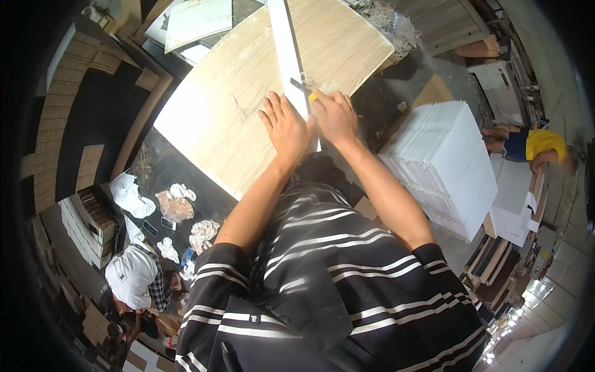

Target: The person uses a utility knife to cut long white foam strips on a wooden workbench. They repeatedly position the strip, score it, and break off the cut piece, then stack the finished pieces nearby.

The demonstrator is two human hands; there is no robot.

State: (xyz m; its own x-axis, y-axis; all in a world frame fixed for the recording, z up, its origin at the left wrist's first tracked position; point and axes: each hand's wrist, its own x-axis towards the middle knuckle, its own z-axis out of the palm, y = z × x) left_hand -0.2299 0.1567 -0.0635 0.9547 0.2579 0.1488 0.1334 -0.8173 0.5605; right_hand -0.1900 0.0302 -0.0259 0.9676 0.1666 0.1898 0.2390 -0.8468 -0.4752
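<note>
While the white strip (284, 37) is positioned lengthwise across the wood-grain panel (217, 118), from its far edge to its near edge, both hands are placed at the strip's near portion. The left hand (286, 127) is laid palm down over the strip and the adjoining panel surface, with the fingers extended and slightly spread toward the far side; how firmly it is pressed cannot be told. By the right hand (334, 118), set just beside it on the right, a yellow-handled hand tool (313, 96) is gripped in curled fingers. The tool's dark, flat head (298, 84) is located over the strip, beyond the fingertips; whether contact is made with the strip cannot be told. A thin pale curl (307, 77) is seen just beside the head.

To the right of the panel, white boards (462, 164) are stacked in a tall block. At the far right corner of the panel, a tangle of pale shavings (385, 17) is heaped. To the left, a dark surface (170, 158) is occupied by crumpled white cloths (203, 234), a clear plastic bag (175, 206) and two smartphones (149, 228). Farther out, a person in a yellow shirt (545, 144) is seen at the right, and a person in a white top (130, 276) at the near left.
</note>
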